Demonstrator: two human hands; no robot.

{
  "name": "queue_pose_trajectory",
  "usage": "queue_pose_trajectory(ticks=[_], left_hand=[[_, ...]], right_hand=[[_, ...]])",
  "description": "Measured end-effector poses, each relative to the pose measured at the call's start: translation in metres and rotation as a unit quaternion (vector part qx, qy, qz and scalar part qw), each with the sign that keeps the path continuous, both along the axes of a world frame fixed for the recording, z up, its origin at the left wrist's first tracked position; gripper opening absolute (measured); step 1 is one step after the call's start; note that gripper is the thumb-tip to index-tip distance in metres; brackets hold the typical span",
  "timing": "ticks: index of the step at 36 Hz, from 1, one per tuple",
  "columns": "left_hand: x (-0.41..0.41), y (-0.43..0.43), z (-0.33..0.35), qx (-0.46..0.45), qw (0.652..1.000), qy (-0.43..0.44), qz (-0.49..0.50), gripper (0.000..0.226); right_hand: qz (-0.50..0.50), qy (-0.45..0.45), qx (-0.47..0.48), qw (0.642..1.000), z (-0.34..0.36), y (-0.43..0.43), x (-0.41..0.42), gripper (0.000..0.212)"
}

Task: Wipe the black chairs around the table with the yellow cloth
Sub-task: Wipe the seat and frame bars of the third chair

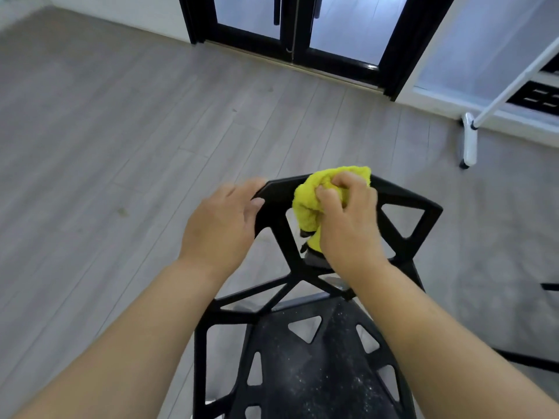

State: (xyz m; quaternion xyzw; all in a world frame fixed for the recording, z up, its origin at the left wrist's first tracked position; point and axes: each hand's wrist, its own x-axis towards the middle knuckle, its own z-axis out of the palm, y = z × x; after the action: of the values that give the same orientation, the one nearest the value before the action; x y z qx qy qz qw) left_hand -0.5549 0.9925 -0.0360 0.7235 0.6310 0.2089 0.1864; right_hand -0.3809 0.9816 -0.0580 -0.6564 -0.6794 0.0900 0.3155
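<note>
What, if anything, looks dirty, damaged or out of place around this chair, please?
The black chair has pale specks, dust or crumbs, across its seat. The floor carries a small brownish smudge on the left. Nothing looks broken or tipped.

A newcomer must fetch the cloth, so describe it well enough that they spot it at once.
Before the black-framed glass doors stands a black chair with triangular cut-outs. On its backrest's top rail the right hand grips a bunched yellow cloth. It is the only bright, soft thing amid black frame and grey floor.
</note>
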Motion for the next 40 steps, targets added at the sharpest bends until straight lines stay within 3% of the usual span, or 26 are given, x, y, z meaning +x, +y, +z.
queue_pose_trajectory(ticks=[1,2,4,10,13,20,22,24,28,31,34,36,40], left_hand=[[0.000,0.000,-0.001,0.005,1.000,0.003,-0.002,0.029],[0.001,0.000,-0.001,0.011,1.000,0.006,-0.003,0.028],[0.005,-0.001,-0.002,0.022,1.000,0.011,-0.007,0.025],[0.018,0.001,0.001,0.028,1.000,0.004,-0.007,0.018],[0.027,0.001,0.005,0.043,0.999,-0.002,-0.018,0.030],[0.071,0.011,0.001,0.109,0.987,0.054,-0.107,0.048],[0.081,0.016,-0.004,0.121,0.982,0.070,-0.124,0.054],[0.086,0.018,-0.010,0.131,0.981,0.082,-0.119,0.057],[0.089,0.014,-0.017,0.143,0.983,0.066,-0.096,0.055],[0.093,0.013,-0.018,0.152,0.983,0.057,-0.083,0.052],[0.095,0.013,-0.021,0.160,0.983,0.058,-0.075,0.052],[0.095,0.013,-0.023,0.167,0.982,0.060,-0.070,0.053],[0.093,0.014,-0.025,0.175,0.980,0.058,-0.071,0.054]], right_hand=[[-0.019,0.006,0.020,1.000,-0.002,0.002,0.009,0.016],[-0.033,-0.065,0.036,0.997,-0.001,0.003,0.021,0.013],[-0.110,-0.095,0.030,0.989,-0.004,0.004,0.045,0.007],[-0.191,-0.069,0.048,0.978,-0.013,-0.005,0.082,0.013],[-0.216,-0.037,0.050,0.974,-0.017,-0.008,0.088,0.012],[-0.137,-0.009,0.072,0.988,-0.016,-0.003,0.088,0.006],[-0.069,0.024,0.077,0.994,-0.010,-0.001,0.088,0.015],[-0.049,-0.015,0.093,0.994,-0.018,0.002,0.095,0.034],[-0.111,-0.008,0.118,0.987,-0.045,-0.005,0.114,0.043],[-0.165,0.017,0.091,0.982,-0.062,-0.015,0.126,0.044],[-0.221,0.065,0.043,0.972,-0.068,-0.016,0.130,0.024],[-0.219,0.041,0.013,0.975,-0.075,-0.018,0.132,0.016],[-0.245,0.147,-0.059,0.956,-0.098,-0.033,0.136,0.023]])
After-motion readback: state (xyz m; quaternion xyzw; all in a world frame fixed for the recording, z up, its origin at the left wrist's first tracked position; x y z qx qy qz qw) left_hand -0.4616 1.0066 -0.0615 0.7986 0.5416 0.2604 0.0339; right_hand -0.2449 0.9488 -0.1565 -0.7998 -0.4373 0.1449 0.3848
